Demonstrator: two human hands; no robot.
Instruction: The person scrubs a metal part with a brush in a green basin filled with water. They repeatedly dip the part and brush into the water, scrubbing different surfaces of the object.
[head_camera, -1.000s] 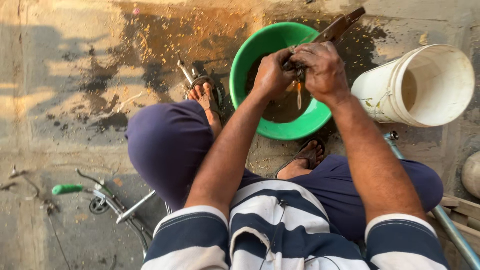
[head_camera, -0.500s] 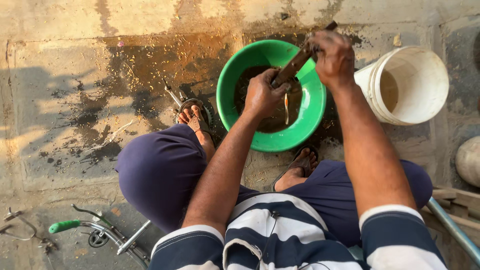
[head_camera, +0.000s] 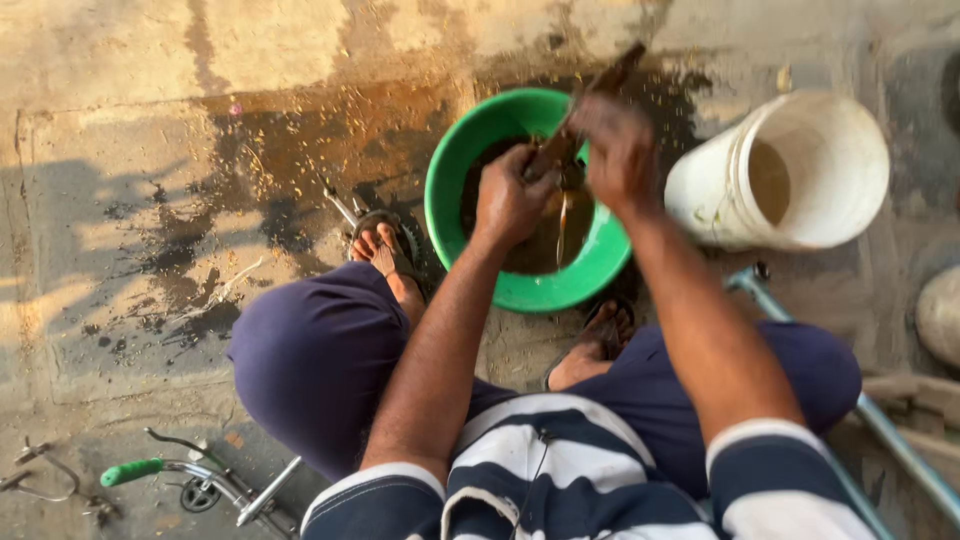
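Brush (head_camera: 600, 85) now lower, hands (head_camera: 512, 195) closer together.

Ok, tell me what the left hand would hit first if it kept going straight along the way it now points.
The left hand points away from the body, over the green basin. Going straight on, it would probably meet the brown tool it grips, then the basin's far rim; depth is unclear.

This looks like an open-air repair spot on the ground, likely for bicycles. The floor is bare concrete (head_camera: 150, 120), sunlit and stained dark with wet, oily patches around a green basin (head_camera: 470, 170). Left of the basin and nearer the person lies a handlebar (head_camera: 170, 470) with a green grip; right of it stand a white bucket (head_camera: 800, 170) and a pale blue tube (head_camera: 880, 420).
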